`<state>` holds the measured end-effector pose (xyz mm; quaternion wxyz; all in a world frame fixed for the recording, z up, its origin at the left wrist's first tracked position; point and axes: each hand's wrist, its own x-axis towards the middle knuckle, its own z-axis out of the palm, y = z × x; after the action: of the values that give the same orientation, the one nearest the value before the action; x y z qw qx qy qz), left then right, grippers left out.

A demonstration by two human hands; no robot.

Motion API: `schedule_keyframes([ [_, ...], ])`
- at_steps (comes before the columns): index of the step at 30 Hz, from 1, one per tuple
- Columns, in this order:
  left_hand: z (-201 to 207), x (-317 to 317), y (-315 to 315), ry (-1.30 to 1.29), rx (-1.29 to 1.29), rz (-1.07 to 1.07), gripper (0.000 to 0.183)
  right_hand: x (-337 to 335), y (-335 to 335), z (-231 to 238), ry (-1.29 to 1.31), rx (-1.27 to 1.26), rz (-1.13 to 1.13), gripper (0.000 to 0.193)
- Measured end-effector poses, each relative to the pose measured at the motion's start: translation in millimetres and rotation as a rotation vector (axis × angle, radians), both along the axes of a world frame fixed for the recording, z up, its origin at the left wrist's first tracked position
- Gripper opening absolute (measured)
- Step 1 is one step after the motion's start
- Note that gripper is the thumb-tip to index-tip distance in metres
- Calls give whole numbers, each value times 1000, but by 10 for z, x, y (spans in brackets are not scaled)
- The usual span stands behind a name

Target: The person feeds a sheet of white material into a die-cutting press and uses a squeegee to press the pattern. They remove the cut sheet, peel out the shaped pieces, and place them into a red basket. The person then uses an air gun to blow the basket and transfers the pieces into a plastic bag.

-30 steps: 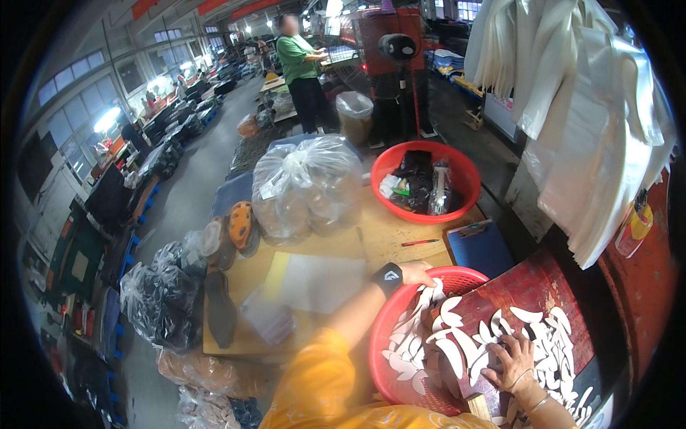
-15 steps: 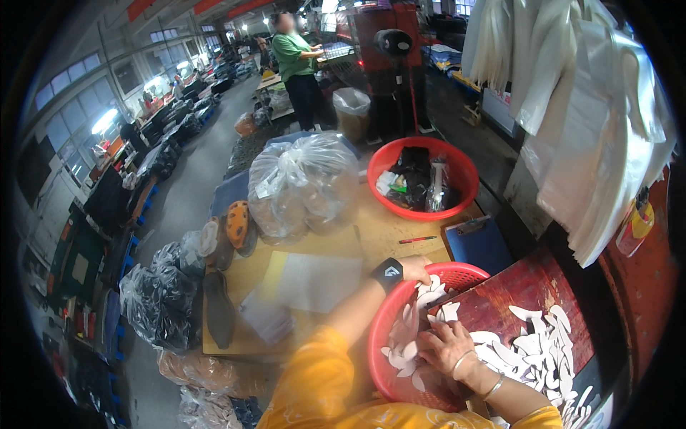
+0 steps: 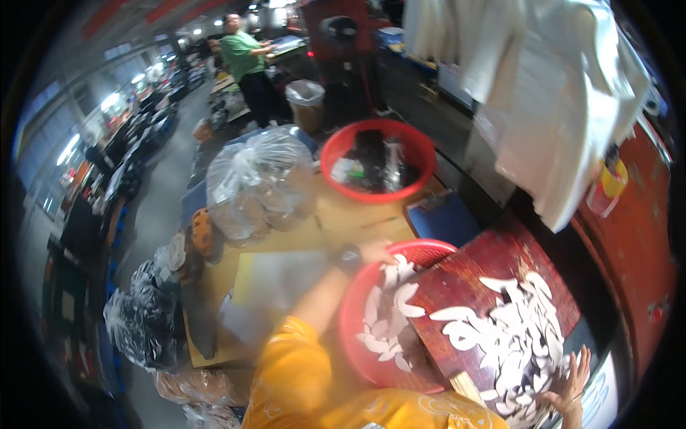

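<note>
My left hand (image 3: 376, 252) grips the far rim of a red plastic basket (image 3: 350, 350); it is a little blurred, with a dark band on the wrist. Inside the basket lie flat, white, leaf-shaped pieces (image 3: 389, 322). To its right, a worn dark-red board (image 3: 446, 286) overlaps the basket's edge and bears a loose heap of similar white pieces (image 3: 500, 336). At the heap's near right edge is my right hand (image 3: 572, 379), fingers spread, with nothing seen in it. A short wooden block (image 3: 466, 388) shows at the board's near corner.
Beyond the basket are a blue clipboard (image 3: 443, 218) and a red basin (image 3: 332, 171) holding dark packets. A clear bulging bag (image 3: 261, 179), papers (image 3: 279, 279) and shoe parts (image 3: 204, 232) occupy the table. Plastic bags (image 3: 543, 107) hang at right. A person in green (image 3: 243, 57) stands far off.
My right hand has left the basket and moved right to the heap's near edge, its fingers now spread. My left hand stays at the basket rim. The whole view has shifted.
</note>
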<state>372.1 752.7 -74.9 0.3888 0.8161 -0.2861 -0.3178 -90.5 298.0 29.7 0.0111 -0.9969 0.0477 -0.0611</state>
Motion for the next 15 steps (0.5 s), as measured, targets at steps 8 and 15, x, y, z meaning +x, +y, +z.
schedule_keyframes([
  [8, 141, 88, 17, 452, -213, -103, 32, -437, 79, -453, 21, 185, -224, 105],
  [15, 345, -35, -213, 428, -78, 49, 28, 217, 419, -367, -131, 159, -134, 99],
])
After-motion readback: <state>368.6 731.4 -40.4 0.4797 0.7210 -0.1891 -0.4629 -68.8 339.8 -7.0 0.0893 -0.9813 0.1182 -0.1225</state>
